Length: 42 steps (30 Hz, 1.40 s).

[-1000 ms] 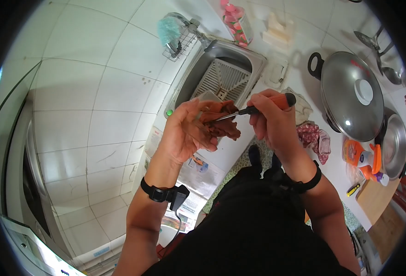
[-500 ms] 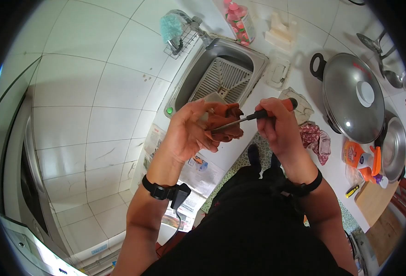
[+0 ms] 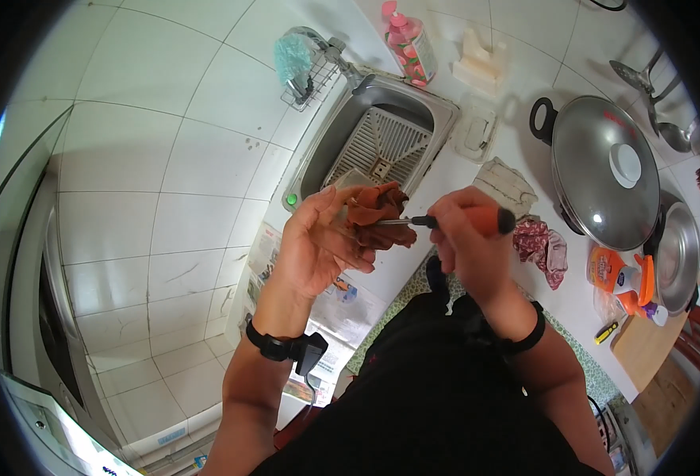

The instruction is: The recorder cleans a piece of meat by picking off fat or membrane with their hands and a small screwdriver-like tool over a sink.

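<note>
My left hand [image 3: 314, 238] is closed round a reddish-brown, petal-like lump [image 3: 376, 208] with folded edges; I cannot tell what it is made of. In my right hand [image 3: 474, 238] is a screwdriver [image 3: 489, 220] with an orange and black handle and a thin metal shaft. The shaft points left and its end goes in among the folds, so the tip is hidden. Both hands are raised in front of the sink's near edge, above the counter.
A steel sink [image 3: 447, 119] with a drain rack [image 3: 397, 139] lies beyond my hands. To the right stand a lidded wok [image 3: 596, 166], a crumpled red cloth [image 3: 542, 250], an orange bottle [image 3: 606, 268] and a cutting board [image 3: 651, 347]. Newspaper [image 3: 342, 317] covers the counter at left.
My right hand has come slightly down and left, and the screwdriver has turned from slanted to nearly level. The left hand with the brown lump has shifted a little down and left.
</note>
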Each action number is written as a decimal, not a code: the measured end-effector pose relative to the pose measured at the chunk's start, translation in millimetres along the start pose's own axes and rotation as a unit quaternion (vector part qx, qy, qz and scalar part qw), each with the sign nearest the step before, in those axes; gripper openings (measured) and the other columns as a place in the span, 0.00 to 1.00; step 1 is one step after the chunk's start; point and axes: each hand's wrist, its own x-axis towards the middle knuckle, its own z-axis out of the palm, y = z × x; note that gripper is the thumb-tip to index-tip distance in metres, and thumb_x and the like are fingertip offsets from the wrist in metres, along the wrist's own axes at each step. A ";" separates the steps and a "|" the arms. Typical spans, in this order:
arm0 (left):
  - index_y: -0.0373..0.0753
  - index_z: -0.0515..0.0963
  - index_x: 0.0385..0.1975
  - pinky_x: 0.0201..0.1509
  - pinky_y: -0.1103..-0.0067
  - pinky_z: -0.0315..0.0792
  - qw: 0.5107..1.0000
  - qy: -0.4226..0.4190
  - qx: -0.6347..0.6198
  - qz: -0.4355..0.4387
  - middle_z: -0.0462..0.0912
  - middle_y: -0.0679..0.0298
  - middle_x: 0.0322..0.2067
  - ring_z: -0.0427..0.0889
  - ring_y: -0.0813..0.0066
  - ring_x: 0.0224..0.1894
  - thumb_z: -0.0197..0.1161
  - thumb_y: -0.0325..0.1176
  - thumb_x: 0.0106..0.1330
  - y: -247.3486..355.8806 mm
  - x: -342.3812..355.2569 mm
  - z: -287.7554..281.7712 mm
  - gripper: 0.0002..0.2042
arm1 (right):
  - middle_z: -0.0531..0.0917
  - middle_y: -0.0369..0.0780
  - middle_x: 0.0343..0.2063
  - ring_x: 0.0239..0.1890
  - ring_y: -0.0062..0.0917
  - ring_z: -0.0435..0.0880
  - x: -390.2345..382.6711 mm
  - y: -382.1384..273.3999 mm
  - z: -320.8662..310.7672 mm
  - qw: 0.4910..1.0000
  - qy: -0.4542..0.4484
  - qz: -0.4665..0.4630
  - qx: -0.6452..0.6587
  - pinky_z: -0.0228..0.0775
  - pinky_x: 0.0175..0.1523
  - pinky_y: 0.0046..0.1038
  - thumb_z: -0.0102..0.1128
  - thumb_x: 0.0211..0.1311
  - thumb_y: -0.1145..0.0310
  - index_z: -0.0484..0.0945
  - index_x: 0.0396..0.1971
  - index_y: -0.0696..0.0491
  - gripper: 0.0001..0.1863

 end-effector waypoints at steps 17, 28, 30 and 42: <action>0.39 0.65 0.74 0.53 0.71 0.73 0.992 0.054 -0.043 0.107 0.74 0.52 0.67 0.77 0.60 0.57 0.45 0.63 0.76 -17.0 5.4 17.2 0.38 | 0.84 0.42 0.24 0.23 0.36 0.86 10.7 27.1 19.1 0.888 -0.104 -0.405 -0.191 0.76 0.28 0.31 0.71 0.55 0.80 0.83 0.34 0.55 0.08; 0.37 0.64 0.75 0.53 0.70 0.77 0.988 0.072 -0.076 0.111 0.74 0.49 0.67 0.78 0.59 0.58 0.45 0.63 0.76 -15.7 -1.0 11.6 0.39 | 0.84 0.42 0.25 0.24 0.35 0.86 18.9 33.2 25.3 0.887 -0.108 -0.408 -0.188 0.77 0.29 0.30 0.72 0.55 0.81 0.83 0.33 0.55 0.08; 0.37 0.63 0.75 0.56 0.68 0.77 0.987 0.060 -0.107 0.105 0.74 0.48 0.66 0.78 0.55 0.59 0.47 0.64 0.75 -12.1 -2.2 -1.1 0.40 | 0.84 0.41 0.25 0.23 0.30 0.86 21.3 31.7 21.4 0.915 -0.134 -0.351 -0.151 0.75 0.28 0.29 0.70 0.58 0.81 0.84 0.34 0.56 0.06; 0.34 0.65 0.72 0.54 0.51 0.79 0.981 -0.093 -0.159 0.059 0.74 0.40 0.65 0.82 0.42 0.50 0.53 0.59 0.70 -5.4 -4.7 -28.2 0.39 | 0.84 0.40 0.28 0.24 0.25 0.85 7.2 19.3 11.7 0.953 -0.202 -0.216 -0.067 0.74 0.29 0.26 0.68 0.62 0.82 0.84 0.35 0.58 0.04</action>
